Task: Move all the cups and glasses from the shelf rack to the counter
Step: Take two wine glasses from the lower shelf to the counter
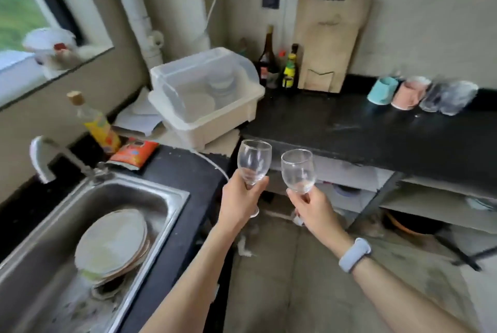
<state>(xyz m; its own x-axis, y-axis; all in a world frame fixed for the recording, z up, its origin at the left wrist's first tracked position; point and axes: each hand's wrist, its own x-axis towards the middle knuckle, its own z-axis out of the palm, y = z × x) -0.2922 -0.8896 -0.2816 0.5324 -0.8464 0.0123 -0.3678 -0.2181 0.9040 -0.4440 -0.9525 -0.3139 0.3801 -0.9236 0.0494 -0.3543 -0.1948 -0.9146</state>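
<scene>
We hold 2 wine glasses upright, rims up, stems vertical: left hand (239, 202) pinching left glass (253, 161), right hand (313, 209) pinching right glass (298, 171), just near of the black counter (349, 128).

Two clear, empty wine glasses stand upright in the air just before the black counter (376, 133), the left one (254, 161) close beside the right one (298, 171), each held by its stem. Far back on the counter stand a blue cup (382, 90), a pink cup (409, 96) and two blurry clear glasses (448, 100), all in a row.
</scene>
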